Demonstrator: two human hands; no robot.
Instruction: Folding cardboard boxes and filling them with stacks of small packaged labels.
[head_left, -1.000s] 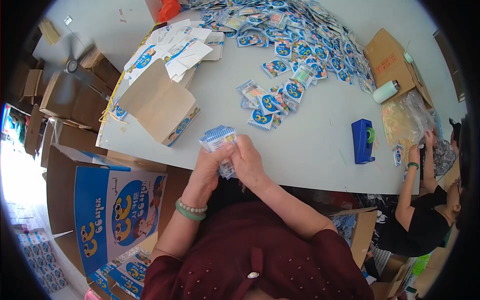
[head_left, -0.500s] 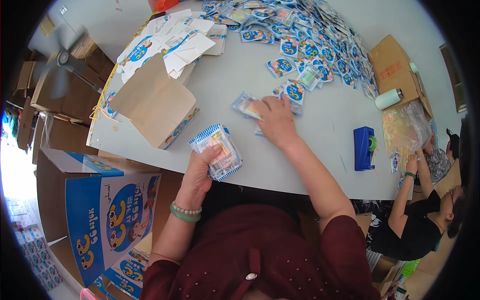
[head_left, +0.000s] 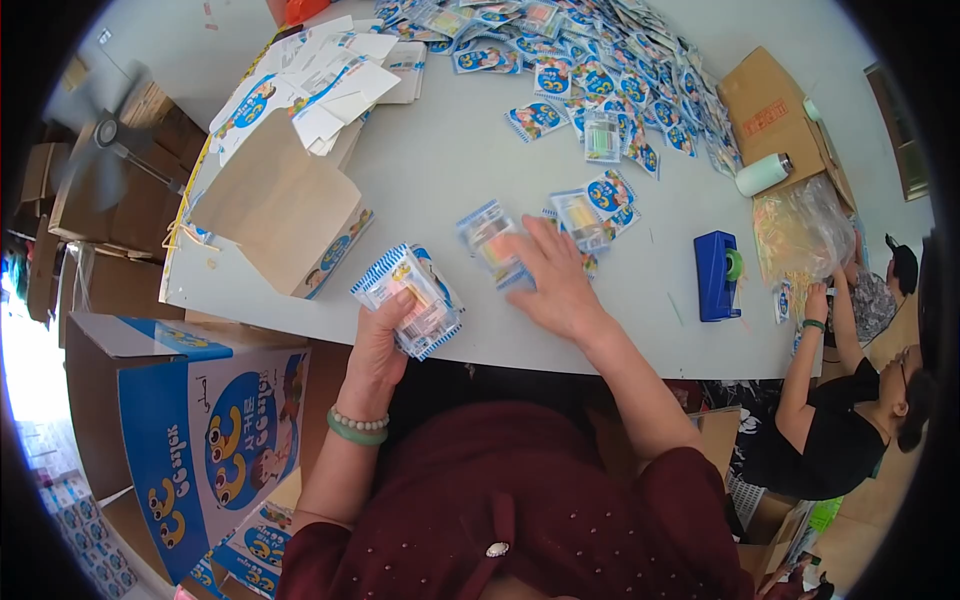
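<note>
My left hand grips a small stack of blue-and-white plastic packets over the table's near edge, thumb on top. My right hand is spread over the table, its fingers against a single packet that is blurred by motion. Just beyond that hand lie a few loose packets, partly overlapping; some are partly under the hand. To the left of the held stack, an open small carton lies on its side with its brown inside showing.
A big heap of packets covers the far side. Flattened white cartons lie far left. A blue tape dispenser, a pale bottle and a cardboard box stand right. Printed large box sits lower left; another person works at right.
My right hand has opened out and shifted toward me, and the packet by its fingers has moved nearer. The left hand still holds its stack.
</note>
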